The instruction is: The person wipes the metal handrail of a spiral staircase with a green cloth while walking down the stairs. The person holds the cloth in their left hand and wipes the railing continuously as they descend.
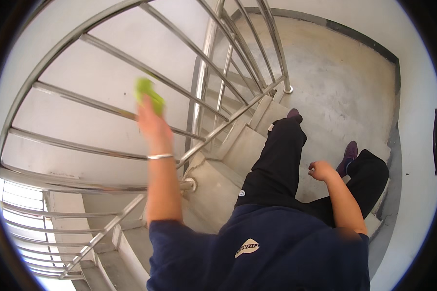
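My left hand (154, 125) is stretched out at the metal stair railing, blurred by motion, with a bright green cloth (145, 89) in its fingers. The cloth lies beside or against one of the slanting metal balusters (116, 62); whether it touches the bar cannot be told. A pale band circles the left wrist. My right hand (320, 170) hangs over my right thigh side, near the purple shoe (350, 150), its fingers loosely curled and no object visible in it. The curved metal handrail (40, 67) runs round the upper left.
Concrete steps (240, 140) descend beside my left leg to a landing (335, 69) ahead. A lower rail (236, 115) joins the balusters. More stairs (127, 247) and another railing (94, 240) lie at the lower left. A white wall (415, 145) with a dark skirting stands at the right.
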The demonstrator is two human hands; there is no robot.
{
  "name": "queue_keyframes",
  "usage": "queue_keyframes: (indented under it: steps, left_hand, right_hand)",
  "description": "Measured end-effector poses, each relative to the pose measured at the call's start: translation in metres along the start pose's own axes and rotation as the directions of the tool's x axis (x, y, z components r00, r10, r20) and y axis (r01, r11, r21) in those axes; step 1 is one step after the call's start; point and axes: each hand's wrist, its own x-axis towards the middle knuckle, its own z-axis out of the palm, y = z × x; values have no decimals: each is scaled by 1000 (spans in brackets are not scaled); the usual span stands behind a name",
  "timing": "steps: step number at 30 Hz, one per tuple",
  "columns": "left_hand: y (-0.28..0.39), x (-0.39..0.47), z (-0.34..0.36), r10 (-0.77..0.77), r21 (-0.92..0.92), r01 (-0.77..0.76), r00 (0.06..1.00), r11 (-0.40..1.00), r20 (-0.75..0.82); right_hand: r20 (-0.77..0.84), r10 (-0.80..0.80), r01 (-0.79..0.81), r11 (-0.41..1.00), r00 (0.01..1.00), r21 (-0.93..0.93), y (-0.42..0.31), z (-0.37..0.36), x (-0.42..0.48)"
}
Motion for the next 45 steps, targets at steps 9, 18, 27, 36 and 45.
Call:
queue_keyframes:
  steps: [9,18,27,36,45]
  left_hand:
    - [150,115,73,642,449,-614,759,650,109]
    - [-124,37,24,581,800,-576,713,168,392]
    - [-295,-77,-7,-143,893,-448,887,-36,439]
    - [-254,-48,-33,-605,685,-714,611,-142,511]
    - [-110,-39,-42,-567,375,-857,516,-355,642]
  right_hand:
    - [-7,-31,32,992,999,124,-14,7,10]
    - [78,15,-21,997,997,75,13,6,2]
    - [49,7,-11,996,999,88,15,10,7]
    - [49,0,-8,987,999,159,-15,-18,-2]
    - [-31,-194,196,979,980,60,-29,-4,10]
